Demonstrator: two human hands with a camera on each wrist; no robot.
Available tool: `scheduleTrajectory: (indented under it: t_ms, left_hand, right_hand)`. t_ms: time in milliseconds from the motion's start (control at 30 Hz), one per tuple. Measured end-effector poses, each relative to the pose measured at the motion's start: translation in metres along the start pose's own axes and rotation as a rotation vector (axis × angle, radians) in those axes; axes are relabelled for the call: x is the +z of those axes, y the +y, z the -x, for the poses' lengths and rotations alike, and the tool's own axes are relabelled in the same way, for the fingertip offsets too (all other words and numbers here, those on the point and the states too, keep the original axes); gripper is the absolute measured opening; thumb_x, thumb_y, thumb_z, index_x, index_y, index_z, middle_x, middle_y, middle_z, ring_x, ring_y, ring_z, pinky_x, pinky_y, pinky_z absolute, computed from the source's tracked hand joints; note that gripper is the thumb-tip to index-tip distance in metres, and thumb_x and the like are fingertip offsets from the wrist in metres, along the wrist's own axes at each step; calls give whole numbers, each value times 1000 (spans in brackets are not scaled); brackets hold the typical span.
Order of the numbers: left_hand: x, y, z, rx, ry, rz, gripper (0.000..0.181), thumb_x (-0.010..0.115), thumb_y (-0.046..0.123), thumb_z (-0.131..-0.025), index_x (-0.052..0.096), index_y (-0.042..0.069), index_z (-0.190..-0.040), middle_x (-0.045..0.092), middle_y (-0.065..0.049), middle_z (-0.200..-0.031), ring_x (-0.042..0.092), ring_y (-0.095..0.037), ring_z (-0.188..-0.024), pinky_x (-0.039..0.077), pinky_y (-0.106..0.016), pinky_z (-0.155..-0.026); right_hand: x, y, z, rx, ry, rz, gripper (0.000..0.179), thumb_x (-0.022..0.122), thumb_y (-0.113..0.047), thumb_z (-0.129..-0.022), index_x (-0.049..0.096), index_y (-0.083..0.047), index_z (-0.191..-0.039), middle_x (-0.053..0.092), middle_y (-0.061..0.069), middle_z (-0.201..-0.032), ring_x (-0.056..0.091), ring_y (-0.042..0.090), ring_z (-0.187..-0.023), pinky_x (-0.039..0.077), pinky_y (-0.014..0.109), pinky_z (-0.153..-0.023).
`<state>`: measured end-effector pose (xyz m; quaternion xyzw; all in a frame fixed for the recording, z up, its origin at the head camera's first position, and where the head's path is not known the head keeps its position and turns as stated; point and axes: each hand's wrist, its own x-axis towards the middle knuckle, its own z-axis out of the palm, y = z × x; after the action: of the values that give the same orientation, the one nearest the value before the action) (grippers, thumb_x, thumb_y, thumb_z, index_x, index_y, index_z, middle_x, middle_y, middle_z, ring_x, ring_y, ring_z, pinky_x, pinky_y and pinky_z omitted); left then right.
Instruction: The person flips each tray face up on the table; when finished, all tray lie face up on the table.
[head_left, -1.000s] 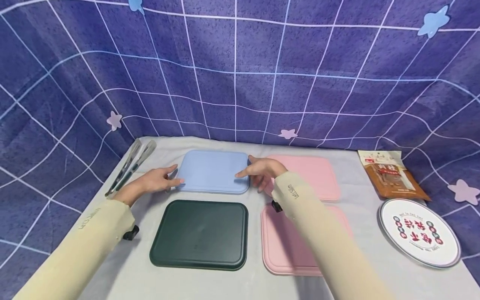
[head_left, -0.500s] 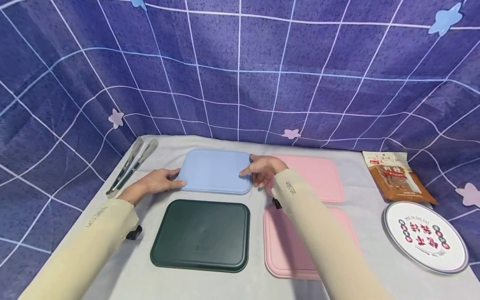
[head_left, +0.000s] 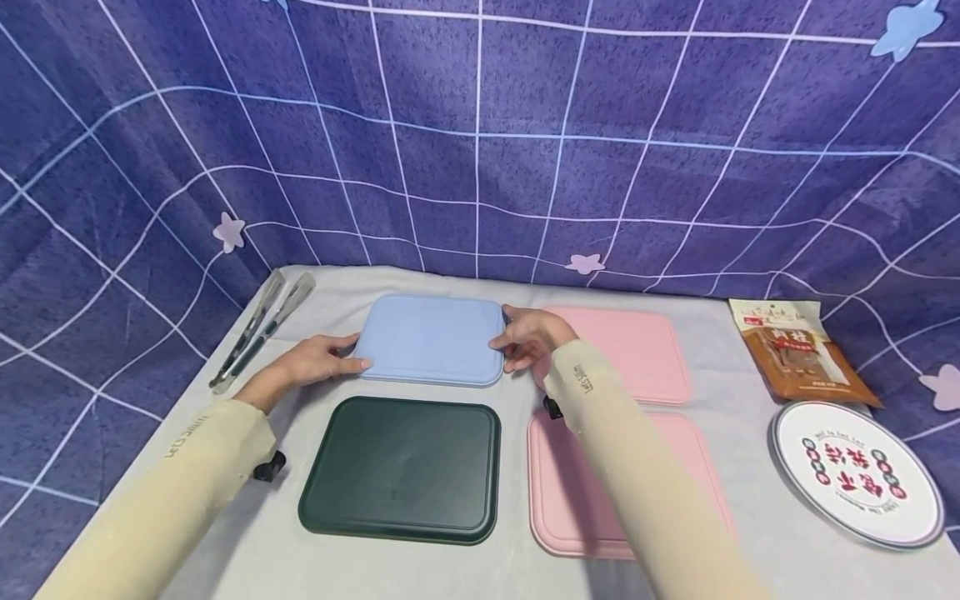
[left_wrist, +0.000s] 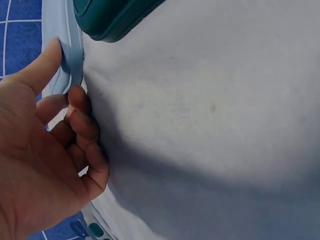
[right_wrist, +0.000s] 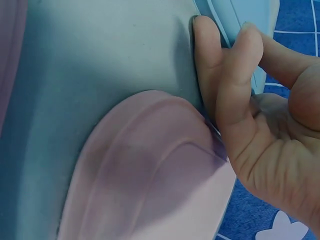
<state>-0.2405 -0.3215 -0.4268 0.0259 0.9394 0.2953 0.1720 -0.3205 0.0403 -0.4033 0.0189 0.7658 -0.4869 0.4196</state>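
Observation:
A flat, light blue rectangular box (head_left: 431, 342) with a rimmed, lid-like top lies at the back of the cloth. My left hand (head_left: 315, 362) holds its left edge, thumb on top and fingers curled low at the side. At the opposite edge, my right hand (head_left: 534, 335) grips it with the thumb on the rim and fingers against the side. In the left wrist view the thumb presses the blue rim (left_wrist: 75, 45). The right wrist view shows bent fingers at the blue edge (right_wrist: 220, 20); what lies beneath them is hidden.
A dark green box (head_left: 401, 471) lies in front. Two pink boxes, one behind (head_left: 630, 354) and one nearer (head_left: 577, 492), are partly under the right arm. Tongs (head_left: 262, 333) lie at left. A brown food packet (head_left: 802, 354) and white plate (head_left: 855, 471) are at right.
Both hands have closed in on the blue box's side edges; the right thumb has shifted from over the top to the rim. The view has tilted slightly. Other things stay put.

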Motion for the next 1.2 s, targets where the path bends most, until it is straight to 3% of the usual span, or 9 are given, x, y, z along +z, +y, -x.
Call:
scheduleTrajectory:
  t_ms: [133,367,567,833,1033,1200]
  left_hand:
    - [-3,2,1,-3,-12,18,88,68,49,-92,30,2,-155,66,-9,-94,60,-16,-83,45,-34,-87]
    - [-11,2,7,-33,-72,133,88,69,46,-93,24,7,-158,57,-4,-87,50,-16,-73,42,-29,-66]
    - [-18,6,12,-60,-96,197,90,68,47,-93,20,12,-160,70,-5,-96,52,-18,-72,38,-30,-59]
    - [-23,15,14,-68,-65,209,90,70,46,-92,22,9,-160,74,-6,-95,58,-19,-73,40,-30,-57]
    - [-24,26,16,-35,-18,186,87,70,41,-93,25,3,-158,74,-12,-99,62,-18,-77,49,-31,-67]
    - [-29,40,19,-14,32,137,84,70,39,-93,29,1,-156,71,-13,-94,63,-20,-79,49,-32,-71]
  right_hand:
    - [-2,0,0,-6,-1,-10,98,62,-9,-99,-9,-33,-161,54,12,-90,65,20,-62,55,25,-57]
    - [-1,1,-2,-21,5,-15,97,62,-8,-98,-8,-32,-161,55,12,-91,66,22,-66,58,27,-63]
    - [1,-2,-1,-14,18,-18,96,62,-8,-98,-6,-33,-162,57,12,-91,67,24,-68,59,30,-66]
    - [3,-7,6,-1,46,6,95,61,-9,-99,-5,-32,-162,56,14,-97,66,23,-70,61,36,-76]
    - [5,-9,8,12,62,46,93,60,-11,-100,-6,-29,-162,57,14,-97,66,22,-70,61,34,-73]
    - [3,-7,6,11,43,57,94,60,-12,-100,-8,-29,-162,58,14,-98,67,22,-70,61,37,-79]
